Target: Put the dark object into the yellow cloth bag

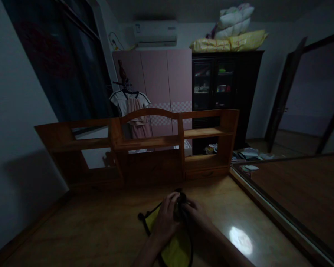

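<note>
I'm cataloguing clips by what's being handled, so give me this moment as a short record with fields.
left hand: curled around a dark shiny object
right hand: against its other side
object identity: too dim to tell
near the hands: yellow item with dark edging, partly hidden
surface: glossy wooden tabletop
beyond it: wooden shelf unit
background: pink wardrobe, dark cabinet

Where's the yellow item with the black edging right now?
In the head view, the yellow item is at bottom centre on the tabletop, in front of the wooden shelf unit, partly covered by the left hand.
</note>
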Demonstrator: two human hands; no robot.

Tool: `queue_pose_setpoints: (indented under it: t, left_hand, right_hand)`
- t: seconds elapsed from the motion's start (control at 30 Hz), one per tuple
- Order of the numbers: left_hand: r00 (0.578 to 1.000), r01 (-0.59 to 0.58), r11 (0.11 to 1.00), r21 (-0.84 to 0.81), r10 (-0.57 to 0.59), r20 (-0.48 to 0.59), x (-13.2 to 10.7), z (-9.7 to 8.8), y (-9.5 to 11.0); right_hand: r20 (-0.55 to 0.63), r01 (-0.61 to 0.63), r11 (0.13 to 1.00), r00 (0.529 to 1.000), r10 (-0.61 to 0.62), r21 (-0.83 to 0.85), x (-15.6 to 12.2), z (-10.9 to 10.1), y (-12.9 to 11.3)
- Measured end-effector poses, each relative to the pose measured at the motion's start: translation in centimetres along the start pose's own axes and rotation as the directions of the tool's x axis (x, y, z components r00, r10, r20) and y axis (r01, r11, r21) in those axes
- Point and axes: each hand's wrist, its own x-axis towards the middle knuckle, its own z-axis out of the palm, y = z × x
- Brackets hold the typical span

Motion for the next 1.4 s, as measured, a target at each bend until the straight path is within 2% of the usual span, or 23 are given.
queue_pose_setpoints:
  t: [0.17, 0.37, 0.53, 0.63, 0.73, 1.0, 1.13, 1.2, 1.3, 1.4]
  left_hand:
    - [0.990, -0.130, 0.986, 0.108, 0.123, 0.068, -0.2, 0.3, -0.6]
    - [0.989, -0.138, 0.975, 0.176, 0.125, 0.082, -0.1, -0.1, -0.6]
    - [0.986, -0.159, 0.959, 0.236, 0.165, -0.005, 0.0, -0.1, -0.5]
    - [0.978, -0.180, 0.943, 0.280, 0.203, -0.054, 0.0, -0.1, -0.6]
    - [0.971, -0.207, 0.928, 0.310, 0.233, -0.050, 0.0, -0.1, -0.7]
    - [0.982, -0.161, 0.939, 0.306, 0.182, -0.042, -0.2, 0.0, -0.7]
    - [0.988, -0.122, 0.948, 0.295, 0.143, -0.054, -0.2, 0.0, -0.5]
    - [0.992, -0.087, 0.951, 0.296, 0.109, -0.059, -0.2, 0.0, -0.5]
    - [0.995, -0.026, 0.956, 0.292, 0.052, -0.082, -0.3, -0.1, -0.5]
    - [0.994, -0.022, 0.960, 0.281, 0.051, -0.099, -0.3, -0.2, -0.5]
  right_hand:
    - [0.040, 0.038, 0.998, 0.998, -0.039, 0.040, 0.2, -0.5, 2.0]
    - [0.059, 0.181, 0.976, 0.983, -0.175, -0.123, -0.5, -0.3, 1.5]
    - [0.045, 0.239, 0.937, 0.971, -0.235, -0.253, -1.0, -0.2, 0.7]
    - [0.036, 0.244, 0.915, 0.969, -0.245, -0.323, -1.1, -0.2, 0.2]
    - [0.014, 0.232, 0.895, 0.969, -0.245, -0.380, -0.9, -0.2, 0.0]
    - [-0.071, 0.174, 0.843, 0.968, -0.242, -0.509, -1.0, -0.4, -1.2]
    - [-0.116, 0.153, 0.855, 0.964, -0.240, -0.496, -1.1, -0.3, -2.0]
    - [-0.110, 0.166, 0.883, 0.966, -0.236, -0.438, -0.9, -0.4, -2.0]
    - [-0.019, 0.196, 0.950, 0.978, -0.207, -0.245, -0.4, -0.5, -1.3]
    - [0.078, 0.167, 0.984, 0.984, -0.162, -0.058, -0.1, -0.4, -0.5]
